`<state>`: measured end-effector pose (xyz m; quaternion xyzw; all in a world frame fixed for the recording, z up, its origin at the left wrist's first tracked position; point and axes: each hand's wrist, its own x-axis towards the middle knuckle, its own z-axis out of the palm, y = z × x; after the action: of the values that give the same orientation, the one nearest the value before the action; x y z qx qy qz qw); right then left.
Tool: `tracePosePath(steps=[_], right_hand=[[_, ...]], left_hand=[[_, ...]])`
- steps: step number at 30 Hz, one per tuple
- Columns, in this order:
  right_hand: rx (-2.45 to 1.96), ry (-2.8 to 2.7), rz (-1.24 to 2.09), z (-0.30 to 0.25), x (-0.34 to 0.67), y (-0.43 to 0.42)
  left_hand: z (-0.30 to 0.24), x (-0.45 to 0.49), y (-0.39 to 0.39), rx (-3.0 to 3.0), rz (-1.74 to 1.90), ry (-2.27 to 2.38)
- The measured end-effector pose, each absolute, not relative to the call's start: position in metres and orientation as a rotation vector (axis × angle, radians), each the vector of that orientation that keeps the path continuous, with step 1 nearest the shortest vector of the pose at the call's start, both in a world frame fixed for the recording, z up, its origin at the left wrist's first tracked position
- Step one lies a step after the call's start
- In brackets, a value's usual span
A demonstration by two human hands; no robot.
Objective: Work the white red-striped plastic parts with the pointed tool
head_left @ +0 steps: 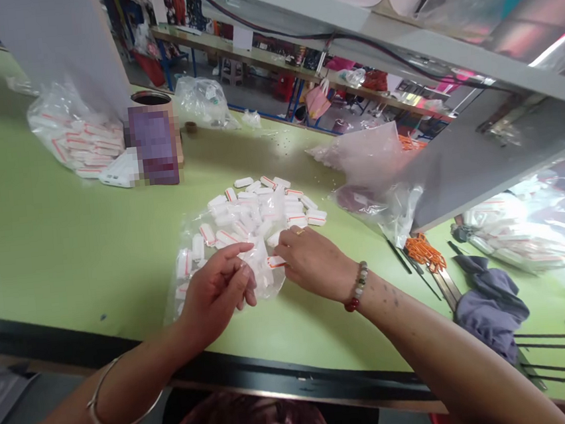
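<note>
A heap of small white pieces with orange stripes point(267, 207) lies on the green table point(40, 242), partly on clear plastic. My left hand point(217, 291) pinches a small clear plastic bag point(260, 267) at the near edge of the heap. My right hand point(312, 259) meets it from the right, with its fingers closed on a white orange-striped piece point(276, 261) at the bag's mouth. A bangle circles my left wrist and a bead bracelet my right.
At the back left lie a filled clear bag of the same pieces point(75, 135) and a cylindrical container point(156, 141). Crumpled plastic bags point(373, 170) lie under a grey shelf on the right. Near them are orange clips point(426, 251), dark sticks and a grey cloth point(491, 305).
</note>
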<state>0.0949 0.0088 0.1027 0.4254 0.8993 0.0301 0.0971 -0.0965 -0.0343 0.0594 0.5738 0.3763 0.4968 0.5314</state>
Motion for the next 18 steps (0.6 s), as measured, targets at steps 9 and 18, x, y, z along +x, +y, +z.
tracePosePath(steps=[9, 18], right_hand=[[1.539, 2.662, -0.321, 0.101, 0.103, 0.017], [1.107, 2.612, -1.072, 0.114, 0.12, 0.013]], left_hand=[[0.06, -0.098, -0.036, 1.386, 1.156, 0.862], [0.064, -0.102, -0.037, 1.341, 1.234, 0.899]])
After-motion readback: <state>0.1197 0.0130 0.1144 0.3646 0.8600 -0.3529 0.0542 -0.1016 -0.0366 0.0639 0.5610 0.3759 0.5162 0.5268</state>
